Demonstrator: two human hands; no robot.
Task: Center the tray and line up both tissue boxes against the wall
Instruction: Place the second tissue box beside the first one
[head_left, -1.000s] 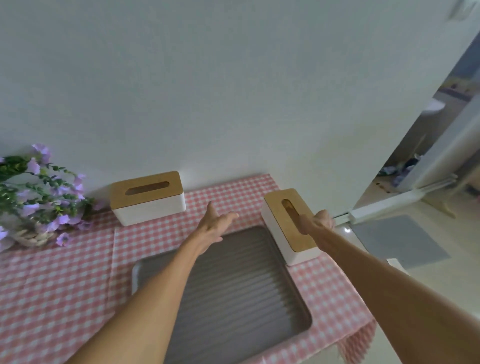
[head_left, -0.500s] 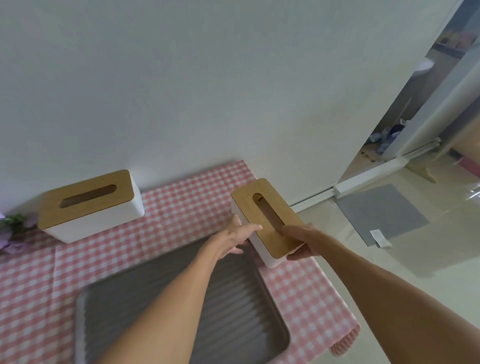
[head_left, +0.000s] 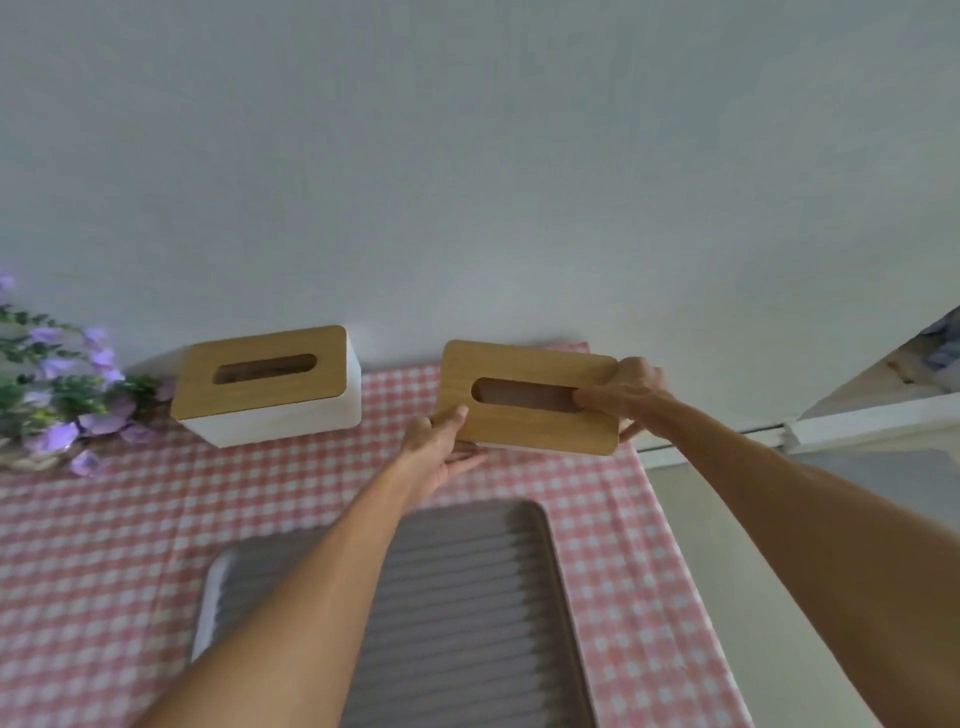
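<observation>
Two white tissue boxes with wooden lids are near the white wall. The left tissue box (head_left: 270, 384) rests on the pink checked cloth, close to the wall. The right tissue box (head_left: 524, 400) lies lengthwise along the wall and is held at both ends: my left hand (head_left: 441, 447) grips its left end from below, my right hand (head_left: 628, 400) grips its right end, thumb on the lid. The grey ribbed tray (head_left: 467, 613) lies on the cloth in front, partly under my left forearm.
Purple artificial flowers (head_left: 62, 395) sit at the far left by the wall. The table's right edge (head_left: 675, 561) drops to the floor. A doorway with a white threshold (head_left: 857, 421) opens at the right.
The right tissue box has been turned from pointing away from the wall to lying along it, and moved back toward the wall. Both hands now grip its ends.
</observation>
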